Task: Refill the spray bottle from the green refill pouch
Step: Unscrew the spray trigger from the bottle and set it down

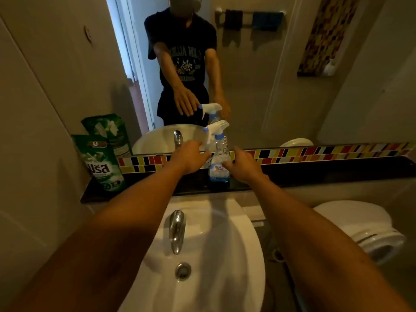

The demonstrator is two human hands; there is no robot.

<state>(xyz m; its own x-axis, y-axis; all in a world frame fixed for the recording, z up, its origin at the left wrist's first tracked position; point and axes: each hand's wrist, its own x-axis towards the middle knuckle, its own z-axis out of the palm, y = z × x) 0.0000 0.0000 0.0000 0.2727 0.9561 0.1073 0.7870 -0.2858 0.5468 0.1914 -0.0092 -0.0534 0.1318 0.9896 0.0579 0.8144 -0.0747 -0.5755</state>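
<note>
Bottle (218, 162) stands upright on the dark ledge (315, 171) behind the sink (236, 255), nozzle pointing left, left hand (189, 157) open at the trigger, right hand (242, 164) loosely curled touching the body, pouch (100, 161) upright far left.

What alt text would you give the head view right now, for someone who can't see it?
Both hands reach for a clear spray bottle standing on the dark ledge behind a white sink: left hand near its white trigger head, right hand at its body. The green refill pouch stands untouched at far left.
</note>
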